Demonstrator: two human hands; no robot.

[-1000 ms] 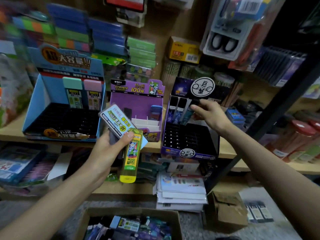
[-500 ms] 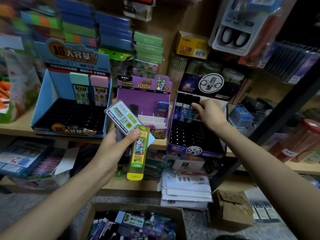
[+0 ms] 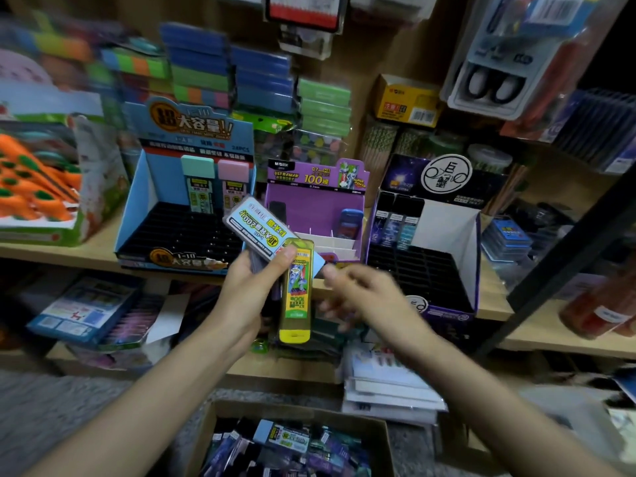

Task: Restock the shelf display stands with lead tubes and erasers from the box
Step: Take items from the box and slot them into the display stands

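Left hand (image 3: 241, 297) grips two plastic lead holders: one flat pale-blue tube (image 3: 254, 228), one yellow tube (image 3: 297, 290). Blurry right hand (image 3: 371, 297) is loose, empty. Three dark tubes (image 3: 394, 225) sit in the dark cardboard stand (image 3: 402, 180).

dim, bluish light — edges smeared, wide-angle bowed.

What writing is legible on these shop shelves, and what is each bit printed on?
"大容量!!" and "24PCS": blue stand.
"ULTRAMAN", "100根", "0.7", "HB": purple stand.
"200!!": flat pack in the left hand.
Yellow tube, dark stand and the goods in the box: print too blurred or small to read.
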